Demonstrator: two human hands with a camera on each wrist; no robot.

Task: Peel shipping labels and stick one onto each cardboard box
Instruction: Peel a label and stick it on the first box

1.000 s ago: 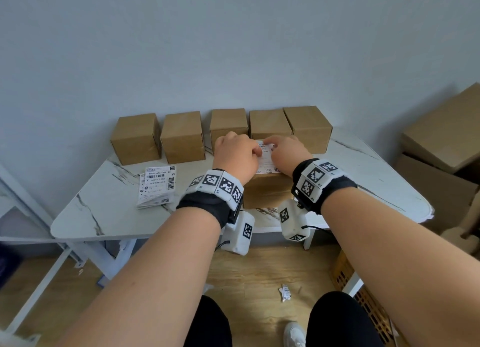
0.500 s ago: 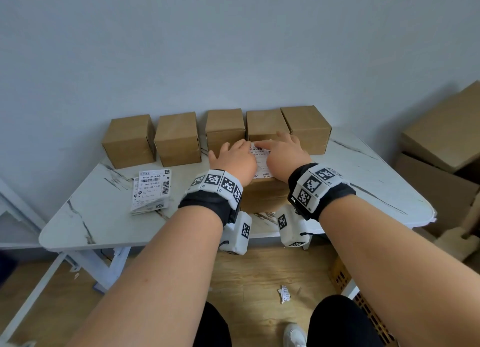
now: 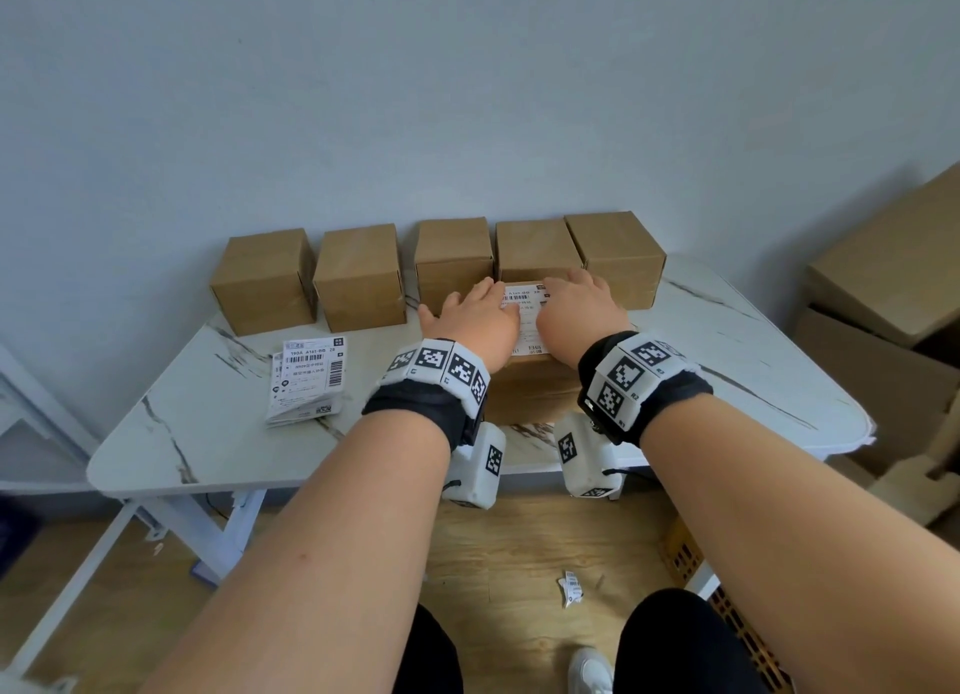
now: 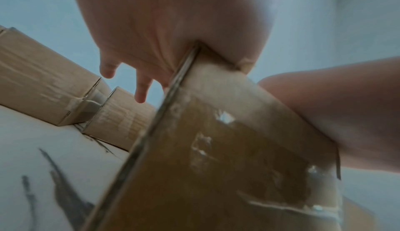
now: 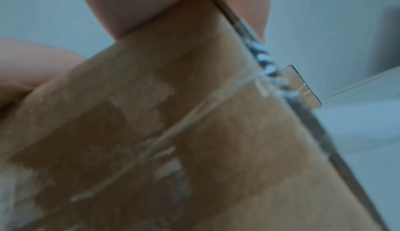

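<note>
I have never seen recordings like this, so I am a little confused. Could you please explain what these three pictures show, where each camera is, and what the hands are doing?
There is no machine here: a person works with bare hands and wears three cameras. The wide picture comes from a camera on the head, looking down. The two close, blurry pictures come from cameras strapped under each wrist, looking up along the hand.

On the white table five plain boxes stand in a row by the wall. A sixth box stands nearer the person, and a white label lies on top of it. The left hand and right hand rest flat on it with straight fingers, pressing the label down. Nothing is gripped. A stack of labels lies further left.
</note>
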